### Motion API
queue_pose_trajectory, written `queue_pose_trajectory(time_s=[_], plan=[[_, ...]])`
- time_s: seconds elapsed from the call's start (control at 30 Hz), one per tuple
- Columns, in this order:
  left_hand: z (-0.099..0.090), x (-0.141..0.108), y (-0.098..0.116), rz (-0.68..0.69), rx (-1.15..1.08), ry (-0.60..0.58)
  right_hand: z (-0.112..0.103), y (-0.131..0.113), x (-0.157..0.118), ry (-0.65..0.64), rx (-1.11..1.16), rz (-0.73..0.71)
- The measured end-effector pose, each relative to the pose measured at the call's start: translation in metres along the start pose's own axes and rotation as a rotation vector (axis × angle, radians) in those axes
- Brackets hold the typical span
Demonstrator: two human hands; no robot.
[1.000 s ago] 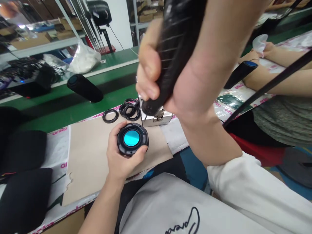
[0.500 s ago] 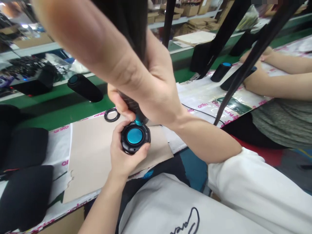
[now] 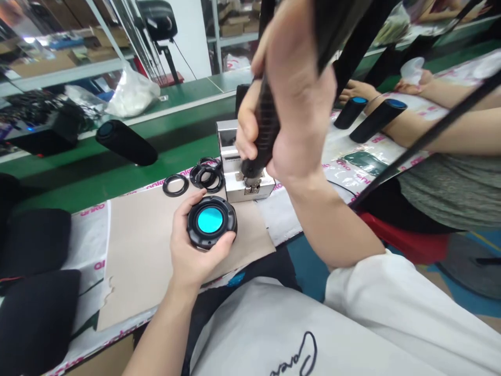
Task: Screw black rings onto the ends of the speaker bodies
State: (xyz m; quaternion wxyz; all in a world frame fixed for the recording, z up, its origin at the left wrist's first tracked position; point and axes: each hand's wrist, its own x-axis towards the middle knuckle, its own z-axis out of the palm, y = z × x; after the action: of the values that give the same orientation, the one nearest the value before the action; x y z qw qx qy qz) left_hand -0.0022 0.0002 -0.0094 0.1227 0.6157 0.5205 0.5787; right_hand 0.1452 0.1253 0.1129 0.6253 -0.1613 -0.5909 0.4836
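Note:
My left hand (image 3: 195, 250) is wrapped round a black cylindrical speaker (image 3: 230, 230), its round end with a shiny blue disc facing up. The speaker is above a sheet of cardboard (image 3: 144, 250). In my right hand (image 3: 297, 115) is a black electric screwdriver (image 3: 267, 125), gripped with the fingers closed round its body. Its tip points down at the front of a silver screw feeder (image 3: 238, 192), which stands just beyond the cardboard. Several black rings (image 3: 175, 185) lie at the cardboard's far edge, left of the feeder.
Another black speaker (image 3: 127, 143) lies tilted on the green bench beyond. Black padded shapes (image 3: 35, 313) sit at the left. On the right, a co-worker's arms (image 3: 442, 130) are beside two blue-topped speakers (image 3: 378, 121). A dark strap or cable (image 3: 430, 141) crosses the right side.
My right hand has lifted the screwdriver off the speaker's end and carried it right and away to the screw feeder. The left hand still holds the speaker, nearly in the same place.

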Motion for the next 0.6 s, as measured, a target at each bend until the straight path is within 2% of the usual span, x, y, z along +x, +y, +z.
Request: queue_pose_trajectory(time_s=[0.07, 0.13, 0.27, 0.4, 0.47, 0.6], plan=[[0.0, -0.001, -0.001, -0.025, 0.0, 0.001, -0.009, 0.013, -0.005, 0.124, -0.042, 0.004], [0.0, -0.002, -0.002, -0.035, -0.001, 0.004, -0.014, 0.026, -0.011, 0.16, -0.07, 0.027], [0.0, -0.003, -0.003, -0.017, -0.028, 0.01, -0.022, 0.043, -0.018, 0.094, -0.084, 0.115], [0.001, -0.003, -0.004, -0.011, -0.052, 0.015, -0.03, 0.046, -0.019, 0.089, -0.031, 0.15], [0.001, -0.003, -0.004, -0.003, -0.057, 0.007, -0.033, 0.045, -0.015, 0.107, -0.01, 0.116], [0.001, -0.003, -0.005, 0.007, -0.058, 0.006, -0.031, 0.042, -0.006, 0.193, 0.005, -0.109]])
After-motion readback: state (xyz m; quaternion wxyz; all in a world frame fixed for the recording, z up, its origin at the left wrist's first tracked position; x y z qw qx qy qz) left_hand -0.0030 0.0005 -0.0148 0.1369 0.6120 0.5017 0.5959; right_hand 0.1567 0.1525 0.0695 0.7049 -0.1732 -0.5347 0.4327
